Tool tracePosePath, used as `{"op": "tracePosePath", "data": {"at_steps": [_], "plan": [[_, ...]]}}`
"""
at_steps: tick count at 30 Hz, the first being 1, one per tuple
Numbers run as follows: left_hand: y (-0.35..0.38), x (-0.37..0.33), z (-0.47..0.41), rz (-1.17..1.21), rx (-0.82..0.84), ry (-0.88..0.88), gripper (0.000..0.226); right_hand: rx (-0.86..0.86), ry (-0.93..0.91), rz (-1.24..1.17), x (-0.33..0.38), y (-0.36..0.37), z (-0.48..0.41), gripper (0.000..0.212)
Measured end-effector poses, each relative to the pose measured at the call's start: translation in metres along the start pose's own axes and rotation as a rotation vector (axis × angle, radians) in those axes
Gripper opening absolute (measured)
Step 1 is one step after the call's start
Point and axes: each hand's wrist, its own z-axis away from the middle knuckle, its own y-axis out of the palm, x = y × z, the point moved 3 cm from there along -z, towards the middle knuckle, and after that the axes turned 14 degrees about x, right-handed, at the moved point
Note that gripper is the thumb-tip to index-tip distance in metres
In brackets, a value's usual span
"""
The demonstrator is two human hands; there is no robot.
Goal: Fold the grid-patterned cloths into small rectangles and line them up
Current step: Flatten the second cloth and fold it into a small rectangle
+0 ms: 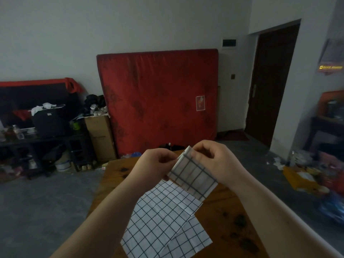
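Observation:
A white cloth with a dark grid, folded into a narrow rectangle [193, 175], hangs in the air above the wooden table [223, 216]. My left hand [154, 162] pinches its upper left edge. My right hand [214, 161] pinches its top corner, fingers curled over the fold. Below them, two more grid-patterned cloths lie spread flat and overlapping on the table: an upper one [160, 211] and a lower one [189, 239] partly under it.
A red mattress [158, 101] leans on the far wall behind the table. Cluttered shelves and a cardboard box [100, 136] stand at the left. Loose items litter the floor at the right [307, 179], next to a dark doorway [270, 86].

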Motion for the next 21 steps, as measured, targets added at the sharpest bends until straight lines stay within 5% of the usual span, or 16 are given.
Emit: {"op": "tracePosePath", "data": {"at_steps": [13, 21], "plan": [[0.003, -0.008, 0.001, 0.074, 0.074, -0.018, 0.018, -0.133, 0.008, 0.073, -0.006, -0.003, -0.007, 0.009], [0.008, -0.010, -0.001, -0.093, 0.007, 0.037, 0.020, -0.180, 0.039, 0.021, -0.010, -0.007, -0.007, 0.014]]}}
